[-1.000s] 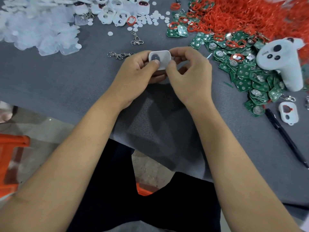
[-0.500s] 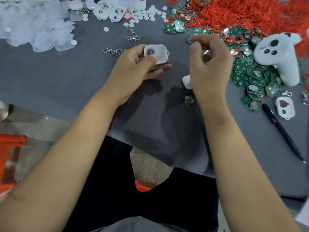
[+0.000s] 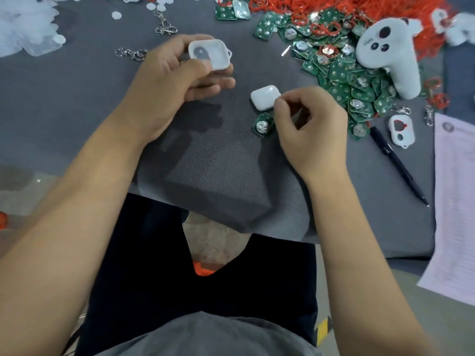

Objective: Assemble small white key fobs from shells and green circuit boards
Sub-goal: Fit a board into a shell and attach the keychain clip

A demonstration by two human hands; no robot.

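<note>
My left hand (image 3: 174, 80) grips a white shell half (image 3: 209, 55), held open side up with a dark button inside. A second white shell half (image 3: 264, 96) lies dome up on the grey table cloth (image 3: 77, 98), to the right of the left hand. My right hand (image 3: 311, 132) has its fingers curled, and thumb and forefinger pinch that shell's right edge. One green circuit board (image 3: 262, 125) with a round metal cell lies just below the shell, beside the right thumb.
A heap of green boards (image 3: 354, 83) and red rings (image 3: 359, 9) fills the upper right, with a white controller (image 3: 385, 55) on it. A black pen (image 3: 398, 165), a shell with a red ring (image 3: 401, 129), a paper sheet (image 3: 457, 201) and metal clasps (image 3: 164, 24) lie around.
The two hands have parted. A shell half and a board dropped to the cloth; my right hand rose, then came down onto that shell. The left hand keeps its half.
</note>
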